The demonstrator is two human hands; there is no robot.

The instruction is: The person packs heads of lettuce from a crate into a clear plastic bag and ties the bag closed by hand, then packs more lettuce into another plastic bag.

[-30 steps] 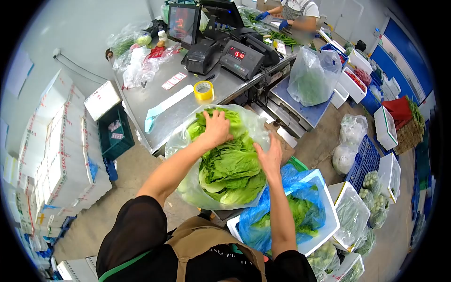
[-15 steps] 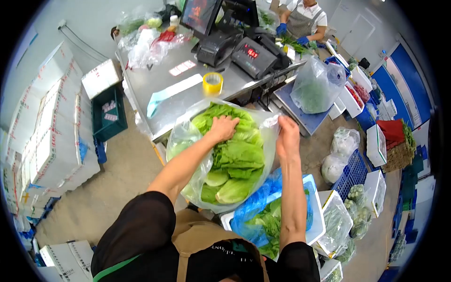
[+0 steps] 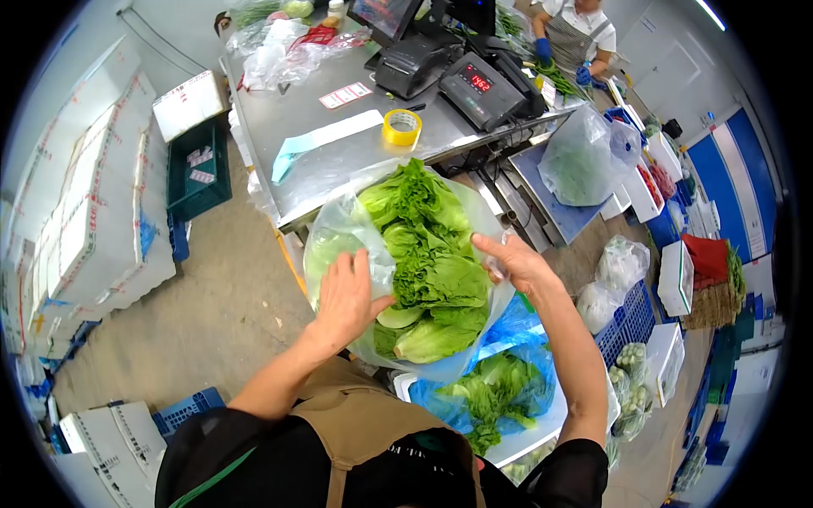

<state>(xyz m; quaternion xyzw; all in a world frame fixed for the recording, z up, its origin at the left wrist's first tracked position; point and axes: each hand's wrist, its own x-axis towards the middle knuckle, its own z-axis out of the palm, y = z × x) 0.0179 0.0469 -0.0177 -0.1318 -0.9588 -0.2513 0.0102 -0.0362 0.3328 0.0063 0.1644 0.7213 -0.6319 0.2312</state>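
Observation:
A clear plastic bag (image 3: 334, 224) full of green leafy lettuce (image 3: 428, 245) stands in front of me at the counter's near edge. My left hand (image 3: 343, 292) rests against the bag's left side, fingers stretched and thumb apart. At the right rim, my right hand (image 3: 517, 267) has its fingers closed on the plastic. More lettuce (image 3: 491, 394) lies below in a white box lined with blue plastic film (image 3: 445, 406).
A steel counter (image 3: 288, 110) holds a roll of yellow tape (image 3: 402, 127) and a scale display (image 3: 481, 89). Right of it, a tied bag of greens (image 3: 580, 165) sits on a weighing platform (image 3: 529, 169). A co-worker (image 3: 576, 38) stands behind. White boxes (image 3: 93, 195) are stacked left.
My left hand has left the lettuce inside the bag and moved down to the bag's left side. My right hand has shifted lower along the right rim. The scale's number differs.

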